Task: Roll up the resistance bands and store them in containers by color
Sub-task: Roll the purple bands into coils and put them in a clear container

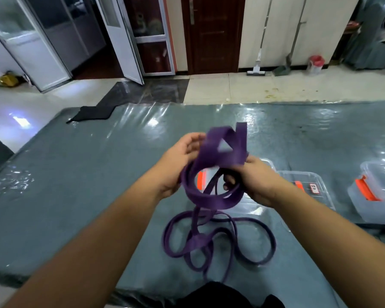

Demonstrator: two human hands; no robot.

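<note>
Rolling half done: left hand (178, 165) and right hand (257, 182) both grip the purple band (206, 194) coil above the table (76, 174), loose loops trailing toward its near edge. Containers (307, 187) at the right edge hold no bands, far as I can tell.

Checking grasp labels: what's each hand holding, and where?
Both hold the purple resistance band at its coiled part: right hand grips the coil's right side, left hand supports its left. The rest hangs loose.

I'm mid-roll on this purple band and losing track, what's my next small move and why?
Probably wind one more turn onto the coil. The right hand pinches the coil of the purple band, the left hand steadies it, and most of the band lies loose in loops on the table.
</note>
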